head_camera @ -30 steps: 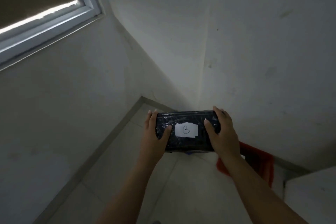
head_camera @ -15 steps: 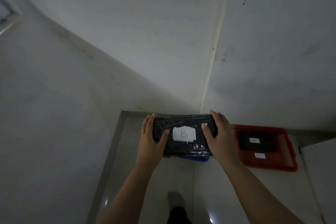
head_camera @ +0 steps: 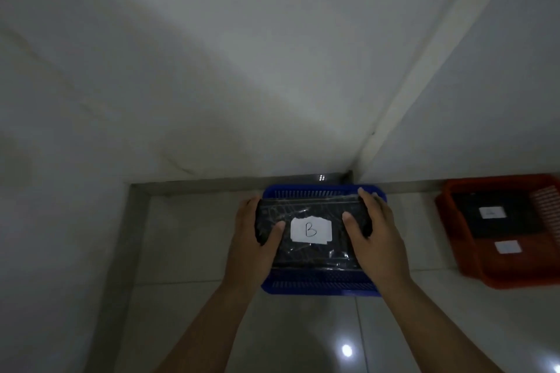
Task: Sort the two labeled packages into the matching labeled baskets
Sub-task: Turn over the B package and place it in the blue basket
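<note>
A black plastic-wrapped package with a white label reading "B" is held flat between both hands. My left hand grips its left end and my right hand grips its right end. The package hangs directly over a blue basket on the floor in the room's corner, covering most of the basket's inside. Whether it touches the basket I cannot tell. To the right stands a red basket holding another black package with a white label; a second white label sits on the red basket's front part.
White walls meet in a corner just behind the blue basket. A grey skirting strip runs along the wall base. Pale glossy floor tiles lie in front, with light reflections at the lower right.
The view has tilted down and shifted left. Both hands have carried the B package lower, over the blue basket, which now shows around it. The red basket now sits at the right edge.
</note>
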